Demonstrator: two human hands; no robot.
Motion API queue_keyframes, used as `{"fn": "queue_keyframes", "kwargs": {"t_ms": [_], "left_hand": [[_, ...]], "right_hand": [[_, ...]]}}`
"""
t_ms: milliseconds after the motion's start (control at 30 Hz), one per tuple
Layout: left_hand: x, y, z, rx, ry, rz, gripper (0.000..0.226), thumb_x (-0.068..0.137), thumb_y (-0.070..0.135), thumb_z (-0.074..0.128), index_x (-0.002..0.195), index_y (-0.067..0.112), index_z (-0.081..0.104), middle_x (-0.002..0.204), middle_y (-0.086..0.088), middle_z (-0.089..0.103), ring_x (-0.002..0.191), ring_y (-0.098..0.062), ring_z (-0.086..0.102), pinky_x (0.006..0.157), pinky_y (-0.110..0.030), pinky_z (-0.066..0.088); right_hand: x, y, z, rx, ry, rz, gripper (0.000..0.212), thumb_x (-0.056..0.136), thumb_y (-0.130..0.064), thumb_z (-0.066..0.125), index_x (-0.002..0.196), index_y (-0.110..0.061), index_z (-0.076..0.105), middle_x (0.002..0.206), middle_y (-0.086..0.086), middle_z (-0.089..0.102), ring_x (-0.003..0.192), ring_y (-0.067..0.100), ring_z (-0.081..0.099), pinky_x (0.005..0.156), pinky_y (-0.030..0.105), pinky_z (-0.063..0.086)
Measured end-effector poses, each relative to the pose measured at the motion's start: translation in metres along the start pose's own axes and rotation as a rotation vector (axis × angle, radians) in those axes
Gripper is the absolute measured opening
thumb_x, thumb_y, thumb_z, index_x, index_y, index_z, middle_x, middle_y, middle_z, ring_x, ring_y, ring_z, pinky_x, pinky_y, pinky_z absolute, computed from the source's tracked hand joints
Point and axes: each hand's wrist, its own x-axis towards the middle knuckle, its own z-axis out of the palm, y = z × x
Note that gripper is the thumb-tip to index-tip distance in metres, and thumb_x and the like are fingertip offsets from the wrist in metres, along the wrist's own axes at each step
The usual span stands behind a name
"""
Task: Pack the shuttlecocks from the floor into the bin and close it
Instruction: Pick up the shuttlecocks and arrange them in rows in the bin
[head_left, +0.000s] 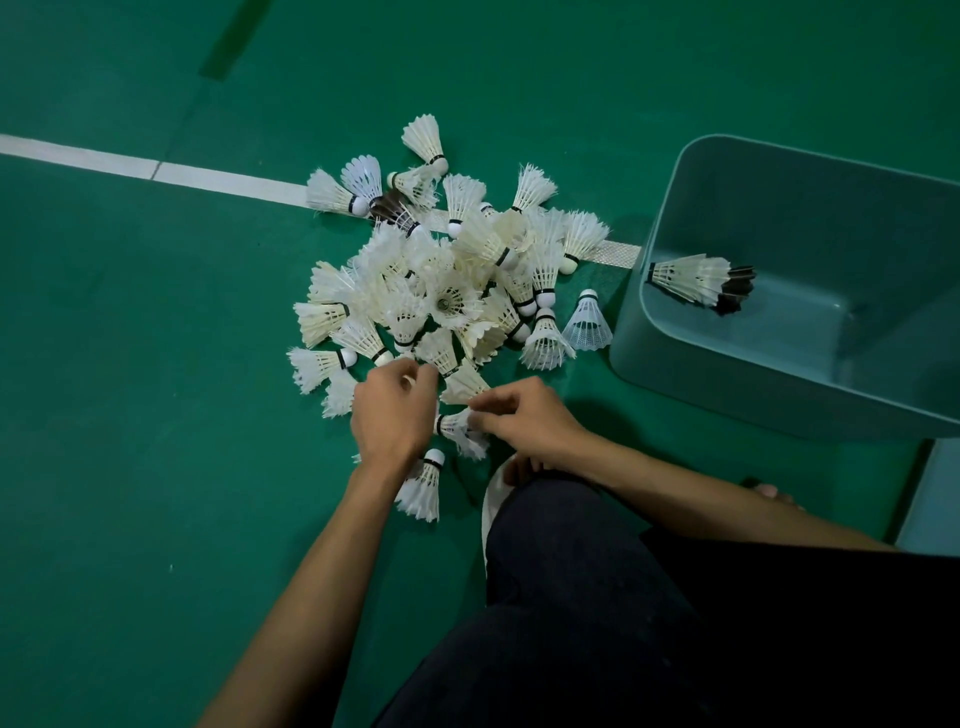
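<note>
Now, step in hand: gathering from the near edge of the shuttlecock pile (441, 291), which lies on the court floor (130, 415) across the white court line (218, 179).
Left hand (392, 410): fingers curled at the pile's near edge with a scrap of white at the fingertips; cannot tell whether it has a hold.
Right hand (524, 415): fingers bent together and pinching the skirt of a feather shuttlecock (457, 427) that lies between the two hands, cork toward the left hand.
Bin (675, 364): open, on the floor just right of the pile; inside lies one nested stack (696, 283), white skirts with dark ones at its far end. Otherwise it looks bare, so I judge the task to be at an early stage.
Possible lid: pale blue panel (930, 493) at the right edge, near the bin; too little shows to be sure.
Method note: feathers crush easily, so grip by the cork or low on the skirt, not by the tips.
Method note: slide each cork into the next skirt, as in the stack already binned; a stack should carry across in one trip and pack tighter.
Method note: work from the loose near edge inward; the centre is tangled and may drag neighbours.
Watch: nylon shuttlecock (587, 322) stands near the bin wall and may not nest well with the feather ones.
</note>
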Motion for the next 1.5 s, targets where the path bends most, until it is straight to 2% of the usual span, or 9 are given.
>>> {"fn": "queue_keyframes", "kwargs": {"t_ms": [133,267,467,600,833,1067,1267,1400,1500], "left_hand": [[0.012,-0.002,0.015,0.248,-0.184,0.013,0.022,0.087,0.047,0.069,0.098,0.027,0.069,0.079,0.005,0.07,0.069,-0.02,0.066,0.059,-0.028,0.046],[0.022,0.001,0.026,0.288,-0.186,0.028,0.018,0.08,0.042,0.076,0.088,0.028,0.069,0.079,0.005,0.071,0.074,-0.021,0.067,0.062,-0.028,0.047],[0.026,0.012,0.028,0.222,-0.256,0.047,0.018,0.079,0.032,0.08,0.069,0.028,0.066,0.069,0.006,0.067,0.071,-0.022,0.067,0.062,-0.026,0.045],[0.012,0.038,0.017,0.027,-0.154,0.192,0.021,0.077,0.017,0.071,0.06,0.02,0.059,0.056,0.003,0.055,0.053,-0.016,0.046,0.055,-0.029,0.038],[-0.005,0.122,-0.001,-0.125,0.023,0.571,0.011,0.086,0.017,0.063,0.078,0.011,0.058,0.08,-0.003,0.054,0.07,-0.022,0.048,0.06,-0.038,0.043],[-0.007,0.215,0.02,-0.217,0.028,0.746,0.015,0.093,0.027,0.062,0.082,0.017,0.06,0.072,0.008,0.059,0.064,-0.017,0.051,0.057,-0.041,0.045],[-0.013,0.269,0.066,-0.094,-0.082,0.719,0.017,0.081,0.038,0.073,0.088,0.026,0.082,0.076,0.009,0.073,0.072,-0.014,0.069,0.068,-0.031,0.056],[-0.012,0.278,0.113,0.15,-0.188,0.709,0.015,0.082,0.036,0.073,0.09,0.026,0.081,0.088,0.003,0.077,0.086,-0.022,0.071,0.073,-0.031,0.057],[-0.008,0.273,0.143,0.303,-0.327,0.621,0.009,0.083,0.027,0.066,0.087,0.023,0.073,0.089,-0.002,0.073,0.088,-0.028,0.068,0.071,-0.031,0.052]], "right_hand": [[-0.006,0.001,-0.009,0.087,0.284,0.103,0.007,0.076,-0.021,0.087,0.083,-0.021,0.085,0.077,-0.008,0.079,0.076,0.002,0.072,0.074,0.023,0.059],[-0.012,-0.003,-0.023,-0.034,0.428,0.071,0.011,0.072,-0.014,0.086,0.072,-0.023,0.081,0.071,-0.01,0.075,0.075,0.007,0.072,0.08,0.033,0.062],[-0.023,-0.026,-0.041,-0.253,0.504,-0.365,0.008,0.079,-0.01,0.082,0.083,-0.016,0.078,0.074,-0.003,0.075,0.068,0.01,0.069,0.069,0.035,0.062],[-0.027,-0.05,-0.058,-0.441,0.558,-0.707,0.004,0.081,-0.006,0.074,0.079,-0.008,0.077,0.075,0.005,0.074,0.072,0.022,0.064,0.065,0.039,0.055],[-0.057,-0.095,-0.119,-0.4,0.905,-0.99,0.004,0.081,0.003,0.069,0.079,0.0,0.071,0.078,0.01,0.069,0.073,0.026,0.059,0.068,0.031,0.044],[-0.088,-0.078,-0.231,0.099,1.152,-0.59,0.006,0.077,-0.01,0.075,0.08,-0.013,0.08,0.072,-0.005,0.074,0.063,0.007,0.067,0.063,0.02,0.054],[-0.092,-0.007,-0.309,-0.107,1.138,-0.067,0.011,0.071,-0.019,0.072,0.078,-0.022,0.08,0.068,-0.006,0.072,0.068,0.008,0.071,0.07,0.022,0.058],[-0.062,0.034,-0.316,-0.139,1.088,0.217,0.013,0.074,-0.008,0.069,0.074,-0.02,0.073,0.076,-0.001,0.07,0.083,0.022,0.071,0.072,0.023,0.048],[-0.041,0.048,-0.309,-0.203,1.024,0.334,0.015,0.076,-0.003,0.07,0.087,-0.014,0.072,0.095,0.009,0.072,0.092,0.029,0.067,0.074,0.029,0.048]]}}
